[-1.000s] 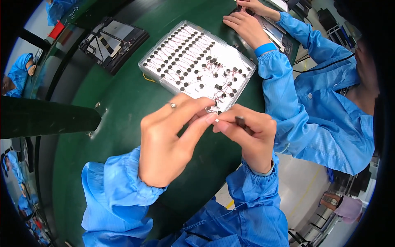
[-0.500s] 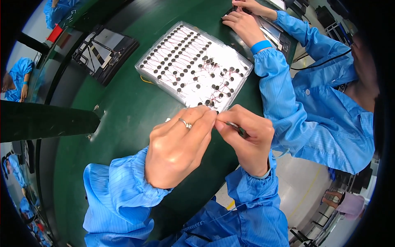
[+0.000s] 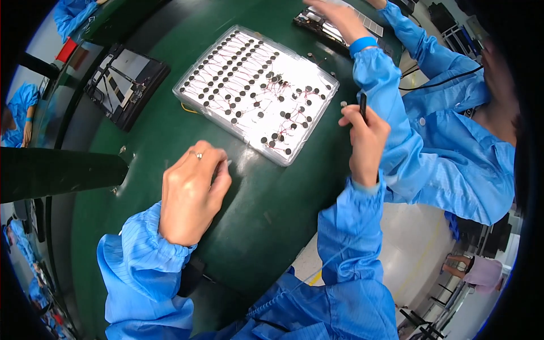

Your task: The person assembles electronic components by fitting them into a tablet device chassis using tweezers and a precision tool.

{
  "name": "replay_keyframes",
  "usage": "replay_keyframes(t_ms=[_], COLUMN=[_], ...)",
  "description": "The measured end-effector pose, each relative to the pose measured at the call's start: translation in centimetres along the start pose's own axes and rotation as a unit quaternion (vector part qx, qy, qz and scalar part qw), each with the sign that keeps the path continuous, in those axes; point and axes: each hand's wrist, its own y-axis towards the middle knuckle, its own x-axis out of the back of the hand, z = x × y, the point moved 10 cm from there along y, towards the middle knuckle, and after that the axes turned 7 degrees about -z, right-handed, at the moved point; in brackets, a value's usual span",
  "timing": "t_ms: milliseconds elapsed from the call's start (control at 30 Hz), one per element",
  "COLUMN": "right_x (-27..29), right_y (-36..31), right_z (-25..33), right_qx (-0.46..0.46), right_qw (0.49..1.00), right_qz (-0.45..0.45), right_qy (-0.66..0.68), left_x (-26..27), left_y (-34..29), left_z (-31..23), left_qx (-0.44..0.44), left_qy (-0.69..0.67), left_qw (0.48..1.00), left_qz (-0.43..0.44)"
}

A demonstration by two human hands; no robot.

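My left hand (image 3: 192, 190) is over the green table, left of the tray's near corner. Its fingers are curled together; a pale speck shows at the fingertips, and I cannot tell what they hold. My right hand (image 3: 367, 141) is closed around a slim black tool (image 3: 363, 105), whose dark end points up from the fist. Beside its fingertips is a small round silvery piece (image 3: 343, 104). Between and beyond both hands lies a clear plastic tray (image 3: 266, 152) with a white lining. On it, small black discs with thin red wires (image 3: 245, 61) stand in rows at left and loosely scattered at right.
A co-worker's blue sleeve (image 3: 377, 79) reaches in close to my right hand. An opened black device (image 3: 122, 85) lies at far left, another (image 3: 320, 25) under the co-worker's hand. A dark green post (image 3: 62, 173) juts in from the left. Small bits lie behind the tray.
My hands, together at the tray's near corner before, are now apart: the left drew back leftward, the right moved up and right with the slim tool. The co-worker's hand has lifted.
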Motion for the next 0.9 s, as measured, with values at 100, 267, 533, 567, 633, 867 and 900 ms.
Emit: replay_keyframes(t_ms=[100,267,533,567,633,867,900], right_x=[0.1,0.6,-0.1,-1.4,-4.5,-7.0,-7.1], right_y=[2.5,4.4,0.1,-0.9,-3.0,-4.9,-4.8], right_z=[-4.0,-4.5,4.0,4.8,6.1,5.2,5.2], right_qx=[-0.036,-0.02,0.159,0.176,0.26,0.33,0.335], right_qw=[0.999,0.992,0.98,0.981,0.946,0.892,0.893], right_qz=[-0.033,-0.08,-0.033,0.016,0.128,0.154,0.147], right_qy=[-0.018,-0.097,-0.116,-0.085,-0.144,-0.266,-0.263], left_x=[-1.5,-2.2,-1.7,-1.4,-1.1,-0.7,-0.8], left_y=[-1.5,-2.4,-2.9,-2.8,-2.4,-1.9,-1.7], left_z=[1.7,3.4,3.9,3.7,3.4,1.6,1.3], left_qx=[0.054,0.034,0.045,0.042,0.04,0.03,0.018], left_qy=[0.006,0.032,0.04,0.04,0.043,0.047,0.047], left_qw=[0.996,0.997,0.996,0.996,0.997,0.998,0.998], left_qz=[0.067,0.062,0.069,0.06,0.051,0.042,0.038])
